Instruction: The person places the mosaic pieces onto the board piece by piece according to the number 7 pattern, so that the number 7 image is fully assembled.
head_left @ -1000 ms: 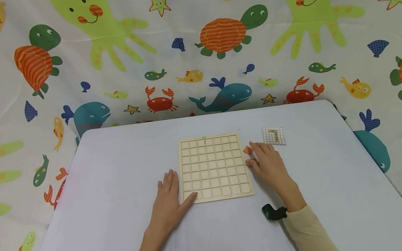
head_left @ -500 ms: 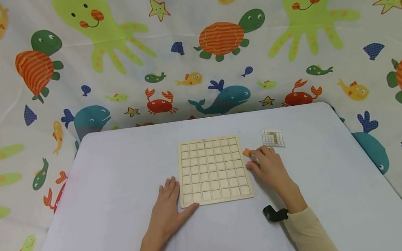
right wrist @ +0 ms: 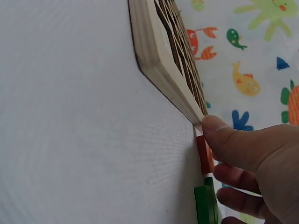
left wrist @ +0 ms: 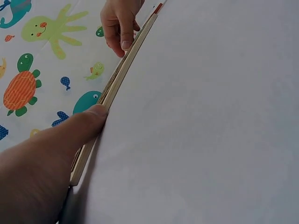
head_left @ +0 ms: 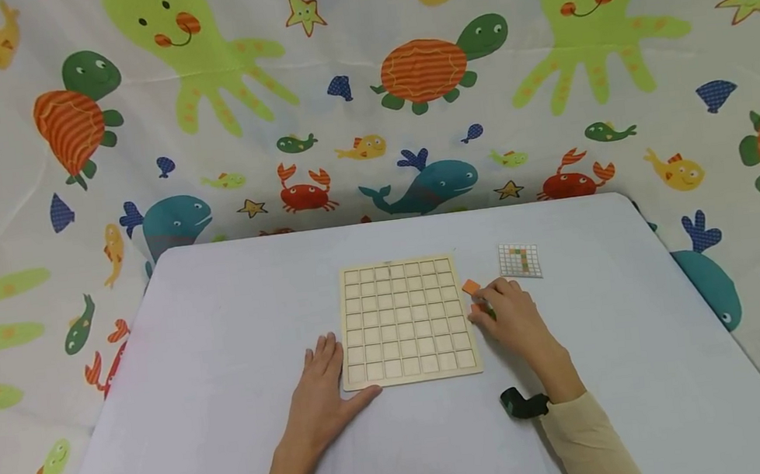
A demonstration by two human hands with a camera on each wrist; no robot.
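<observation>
A pale wooden grid board (head_left: 406, 321) lies on the white table. Beside its left edge my left hand (head_left: 317, 395) rests flat, with its thumb (left wrist: 88, 122) touching the board's front edge. At the board's right edge my right hand (head_left: 517, 321) bends over small square tiles. An orange tile (head_left: 471, 287) lies just beyond its fingertips, and another orange tile (head_left: 476, 308) shows in the gap between thumb and index finger. Part of a green tile (right wrist: 203, 205) sticks out below the fingers. The right thumb (right wrist: 219, 133) is close against the board's edge; the index fingertip is hidden in the right wrist view.
A small card (head_left: 520, 261) printed with a grid and a few coloured squares lies behind the right hand. A cloth (head_left: 366, 113) with sea animals hangs behind the table. Each wrist wears a black camera strap, such as the right wrist camera (head_left: 523, 404).
My right fingers have drawn slightly back toward me over the tiles, so an orange tile and some green show between them. My left thumb has slid off the grid to the board's front edge.
</observation>
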